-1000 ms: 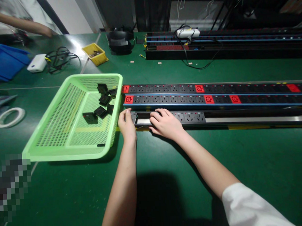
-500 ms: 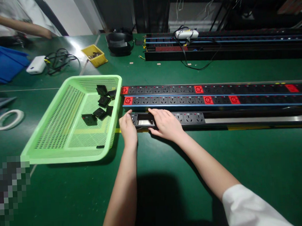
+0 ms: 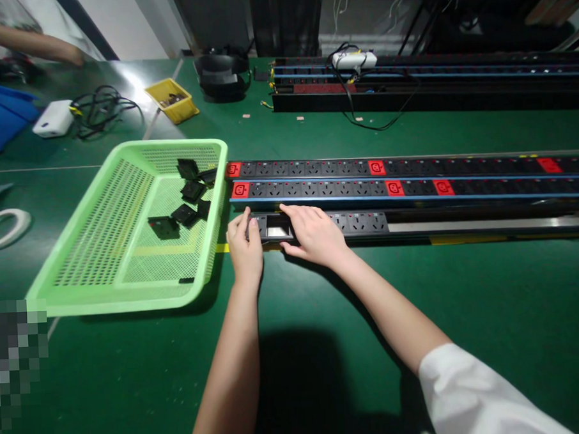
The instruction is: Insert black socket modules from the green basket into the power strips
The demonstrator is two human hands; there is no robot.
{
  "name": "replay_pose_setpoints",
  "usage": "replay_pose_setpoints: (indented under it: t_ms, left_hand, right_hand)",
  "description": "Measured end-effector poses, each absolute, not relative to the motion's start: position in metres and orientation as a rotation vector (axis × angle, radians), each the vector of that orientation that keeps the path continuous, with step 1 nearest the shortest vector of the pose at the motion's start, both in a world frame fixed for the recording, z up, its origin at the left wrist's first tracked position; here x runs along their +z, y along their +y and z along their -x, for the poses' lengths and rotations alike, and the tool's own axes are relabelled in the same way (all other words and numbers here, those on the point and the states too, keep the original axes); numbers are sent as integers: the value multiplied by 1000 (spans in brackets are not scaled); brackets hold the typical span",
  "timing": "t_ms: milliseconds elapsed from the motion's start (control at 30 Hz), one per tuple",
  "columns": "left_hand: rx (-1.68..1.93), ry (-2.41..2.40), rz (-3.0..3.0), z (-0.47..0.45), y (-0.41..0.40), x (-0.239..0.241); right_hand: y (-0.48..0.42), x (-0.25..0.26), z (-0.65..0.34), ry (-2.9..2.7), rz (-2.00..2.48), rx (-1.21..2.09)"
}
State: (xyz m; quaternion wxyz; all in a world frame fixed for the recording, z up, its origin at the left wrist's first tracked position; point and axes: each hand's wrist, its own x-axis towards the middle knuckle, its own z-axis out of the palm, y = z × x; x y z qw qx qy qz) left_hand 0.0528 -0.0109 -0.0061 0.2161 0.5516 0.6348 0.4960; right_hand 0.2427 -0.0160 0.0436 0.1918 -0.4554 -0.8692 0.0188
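Nearest me lies a long black power strip rail [image 3: 486, 232], partly filled with black socket modules [image 3: 359, 222]. My left hand [image 3: 245, 248] is closed around the rail's left end, its fingers and thumb on a socket module [image 3: 260, 225] seated there. My right hand [image 3: 316, 235] spans the rail just to the right, fingers at the far edge and thumb at the near edge, covering several modules. Between the hands shows a short open gap [image 3: 278, 228] in the row. Right of the modules, the rail's bare metal channel [image 3: 462, 225] shows.
A green basket [image 3: 115, 306] with loose black modules stands left of the rail. Two strips with red and black sockets [image 3: 317, 190] lie just behind. Farther back are a yellow bin [image 3: 189, 111], a cable bundle [image 3: 105, 113] and more strips [image 3: 409, 100]. Another person's arm [image 3: 32, 42] is at upper left.
The module under my left hand has slid slightly right along the rail, and the gap between my hands looks narrower. My right hand keeps its place on the strip. The view has shifted slightly.
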Motion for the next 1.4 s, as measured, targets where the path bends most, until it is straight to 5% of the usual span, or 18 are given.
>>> replay_pose_setpoints:
  t_ms: [733, 1100, 1400]
  left_hand:
    - [1429, 1831, -1450, -62, -11, -10]
    - [1102, 1339, -1605, -48, -6, 6]
    - [1475, 1303, -1171, -51, 6, -7]
  right_hand:
    - [-17, 47, -243, -2430, 1288, 126]
    - [-13, 46, -245, -2366, 1267, 229]
    - [-17, 44, -247, -2595, 1094, 17]
